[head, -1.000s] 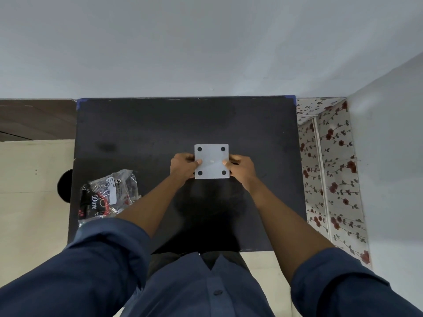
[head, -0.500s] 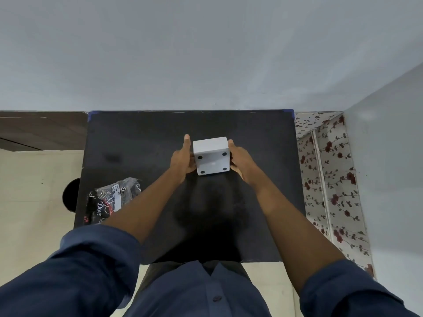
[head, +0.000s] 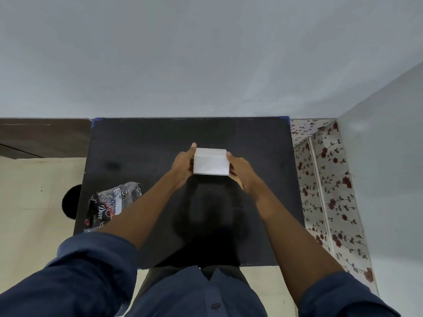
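A small white box hangs just above the middle of the black table, with a plain white side facing me. My left hand presses against its left side, one finger stretched straight past the far edge. My right hand presses flat against its right side. The box is carried between the two hands; the parts of the fingers behind and under it are hidden.
A crinkled black Dove packet lies near the table's left front edge. A dark round object shows on the floor beside that edge. A grey wall runs behind the table, and a floral-patterned surface flanks the right.
The box has tipped away from me, so the face with dark dots at its corners no longer shows. My thumbs left that face and both hands now lie along the box's sides.
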